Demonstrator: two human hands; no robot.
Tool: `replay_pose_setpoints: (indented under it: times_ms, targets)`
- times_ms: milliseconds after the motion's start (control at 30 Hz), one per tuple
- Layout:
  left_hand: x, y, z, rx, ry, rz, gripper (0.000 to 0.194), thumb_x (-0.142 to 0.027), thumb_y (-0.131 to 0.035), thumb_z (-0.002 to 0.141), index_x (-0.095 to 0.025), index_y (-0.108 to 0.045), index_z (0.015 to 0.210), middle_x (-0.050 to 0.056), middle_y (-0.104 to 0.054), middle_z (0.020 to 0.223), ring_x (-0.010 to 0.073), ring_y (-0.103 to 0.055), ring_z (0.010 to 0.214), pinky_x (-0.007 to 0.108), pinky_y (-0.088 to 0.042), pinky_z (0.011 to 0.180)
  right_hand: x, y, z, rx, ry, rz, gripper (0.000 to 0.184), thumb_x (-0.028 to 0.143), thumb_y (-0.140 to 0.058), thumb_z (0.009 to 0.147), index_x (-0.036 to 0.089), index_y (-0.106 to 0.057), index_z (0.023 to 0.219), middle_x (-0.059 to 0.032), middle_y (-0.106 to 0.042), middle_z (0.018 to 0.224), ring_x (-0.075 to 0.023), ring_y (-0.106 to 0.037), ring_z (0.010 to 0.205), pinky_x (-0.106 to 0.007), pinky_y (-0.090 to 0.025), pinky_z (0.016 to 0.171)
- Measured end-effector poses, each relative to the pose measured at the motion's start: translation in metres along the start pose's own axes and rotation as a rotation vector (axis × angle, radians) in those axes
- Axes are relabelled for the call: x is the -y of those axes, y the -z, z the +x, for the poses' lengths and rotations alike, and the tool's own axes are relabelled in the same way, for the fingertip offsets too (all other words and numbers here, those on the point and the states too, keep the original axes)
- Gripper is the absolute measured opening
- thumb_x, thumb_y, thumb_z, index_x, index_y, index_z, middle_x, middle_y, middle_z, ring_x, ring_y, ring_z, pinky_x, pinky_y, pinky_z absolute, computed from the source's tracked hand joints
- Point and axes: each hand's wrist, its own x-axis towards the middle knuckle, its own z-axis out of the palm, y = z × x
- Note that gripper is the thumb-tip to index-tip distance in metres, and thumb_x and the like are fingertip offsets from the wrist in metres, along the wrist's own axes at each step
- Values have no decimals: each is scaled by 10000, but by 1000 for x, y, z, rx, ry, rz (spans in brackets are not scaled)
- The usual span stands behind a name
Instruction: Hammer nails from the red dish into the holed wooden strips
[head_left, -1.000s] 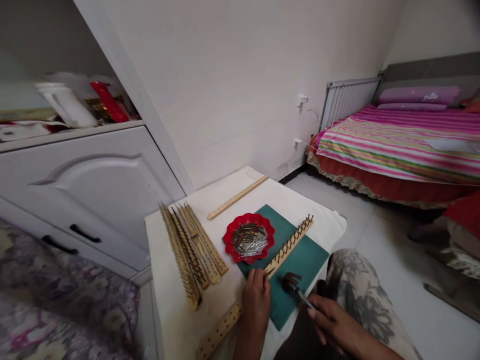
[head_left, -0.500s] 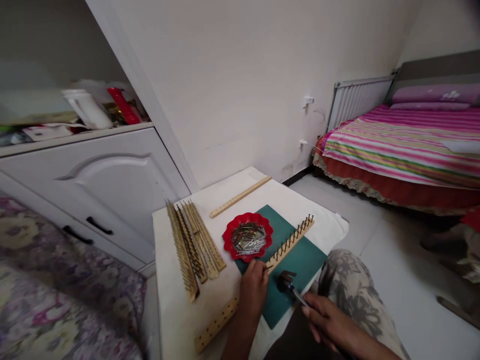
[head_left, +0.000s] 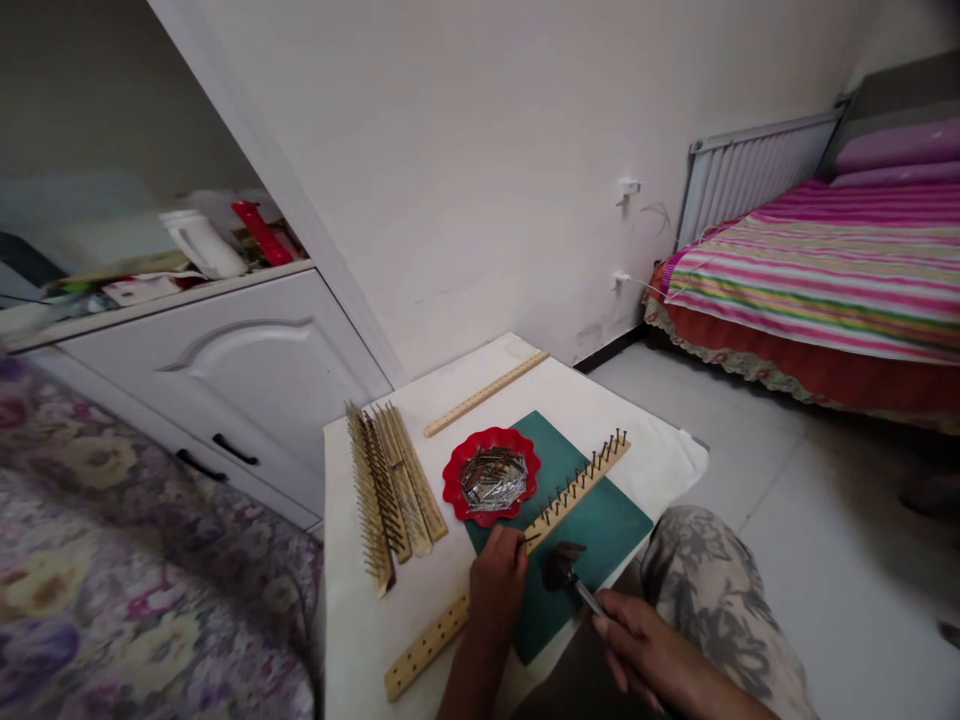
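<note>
My left hand (head_left: 499, 572) is closed at the near end of a wooden strip (head_left: 576, 502), pinching a nail (head_left: 532, 538) between thumb and fingers. Nails stand in a row along the strip, which lies across a green mat (head_left: 551, 610). In my right hand (head_left: 634, 638) is a hammer (head_left: 586, 597), gripped by its handle. Its dark head hangs over the mat, just right of the strip's near end and apart from the nail. Beside my left hand sits a red scalloped bowl (head_left: 450, 490) full of loose nails (head_left: 495, 478).
Several nail-studded strips (head_left: 405, 490) lie at the table's left. One drilled strip (head_left: 487, 393) is at the back, another (head_left: 431, 645) partly under my left forearm. The white-covered table (head_left: 352, 640) stands between a cabinet (head_left: 247, 370) and my knee (head_left: 697, 560). A bed (head_left: 825, 290) is at right.
The whole view has shifted slightly as my head moved. My left hand still pinches a nail at the strip's near end, and the hammer stays low beside it.
</note>
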Motion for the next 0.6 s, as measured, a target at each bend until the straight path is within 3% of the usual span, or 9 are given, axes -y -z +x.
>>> replay_pose_setpoints:
  times_ms: [233,600]
  targets:
    - [-13,2,2,29,0,135,182,-131,-397,830,-193,-564,793,25,-560,789,141,-558,730,236,-406,655,-4,3,1,13,27,-19,358,552,-401,846,204,-422,768,112,-487,427,-28,-280,230,-140,-166,254]
    - [-10,-12,6,-15,84,-172,149,-248,-477,829,-192,-615,819,10,-623,772,142,-582,723,247,-421,665,-6,5,2,29,40,10,393,582,-375,847,197,-430,792,113,-482,434,-26,-274,230,-141,-161,262]
